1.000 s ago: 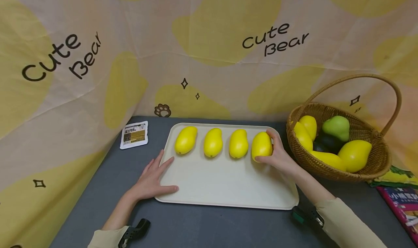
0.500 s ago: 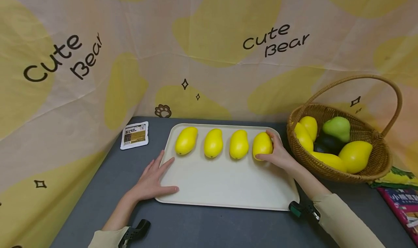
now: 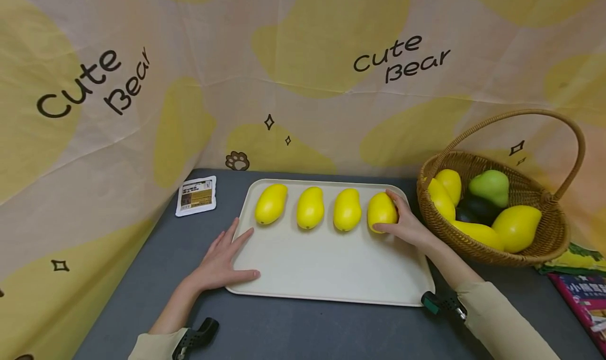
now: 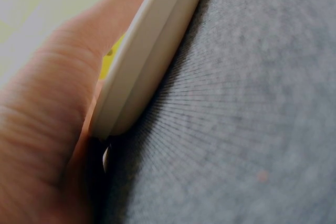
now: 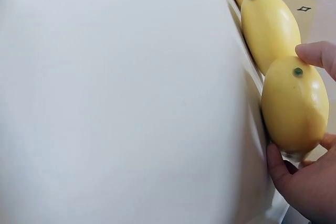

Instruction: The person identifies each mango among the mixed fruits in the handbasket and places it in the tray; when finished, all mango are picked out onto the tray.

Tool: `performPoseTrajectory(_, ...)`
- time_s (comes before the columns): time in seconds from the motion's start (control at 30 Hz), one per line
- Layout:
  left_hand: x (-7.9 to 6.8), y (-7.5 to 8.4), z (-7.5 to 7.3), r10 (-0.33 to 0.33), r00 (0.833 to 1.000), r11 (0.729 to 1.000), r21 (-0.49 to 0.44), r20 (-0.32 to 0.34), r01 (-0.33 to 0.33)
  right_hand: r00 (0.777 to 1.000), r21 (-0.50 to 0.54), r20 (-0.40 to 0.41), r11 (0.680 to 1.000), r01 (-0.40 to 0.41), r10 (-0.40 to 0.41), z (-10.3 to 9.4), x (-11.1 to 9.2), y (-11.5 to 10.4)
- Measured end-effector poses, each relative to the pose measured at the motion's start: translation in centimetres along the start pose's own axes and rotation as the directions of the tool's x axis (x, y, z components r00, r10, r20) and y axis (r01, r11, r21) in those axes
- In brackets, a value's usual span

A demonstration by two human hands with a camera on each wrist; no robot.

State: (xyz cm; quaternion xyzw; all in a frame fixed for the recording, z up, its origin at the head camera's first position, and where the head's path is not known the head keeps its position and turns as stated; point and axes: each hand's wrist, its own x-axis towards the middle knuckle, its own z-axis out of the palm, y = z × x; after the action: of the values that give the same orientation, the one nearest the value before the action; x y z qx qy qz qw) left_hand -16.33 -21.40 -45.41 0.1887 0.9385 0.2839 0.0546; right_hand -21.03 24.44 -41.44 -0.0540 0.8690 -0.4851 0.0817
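On a cream tray (image 3: 326, 268) lie several yellow mangoes in a row, among them a mango (image 3: 271, 204) at the left end. My right hand (image 3: 406, 224) grips the rightmost mango (image 3: 382, 210), thumb across its near end and fingers round its far right side. In the right wrist view that mango (image 5: 294, 111) shows a green stem dot, with a neighbouring mango (image 5: 270, 30) just beyond. My left hand (image 3: 215, 265) rests spread over the tray's left edge, thumb on its surface. The left wrist view shows the tray's rim (image 4: 142, 61) beside my thumb (image 4: 58, 87).
Right of the tray stands a wicker basket (image 3: 563, 239) with yellow mangoes, a green pear-shaped fruit (image 3: 490, 188) and a dark fruit (image 3: 477, 208). A white packet (image 3: 196, 196) lies at the back left. Colourful packaging (image 3: 584, 302) sits at the right edge. A printed cloth (image 3: 307, 86) hangs behind.
The gripped mango has shifted slightly away from me, with my right thumb and wrist moving along. My left hand stays put on the tray edge.
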Motion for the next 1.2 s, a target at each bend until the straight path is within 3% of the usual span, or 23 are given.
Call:
performPoseTrajectory(0.83,0.2,0.1,0.0,0.011,1.0,1.0,0.015,0.003,-0.011,0.999,-0.149,-0.029,0.988,0.035,-0.04,0.0,-0.5,-0.6)
performPoseTrajectory(1.03,0.1,0.1,0.0,0.003,1.0,1.0,0.013,0.005,-0.003,0.996,-0.187,-0.067,0.982,0.041,-0.054,0.1,-1.7,-1.4)
performPoseTrajectory(1.2,0.1,0.1,0.0,-0.001,1.0,1.0,0.013,0.004,0.001,0.988,-0.255,-0.055,0.959,0.123,-0.142,0.3,-3.6,-2.9)
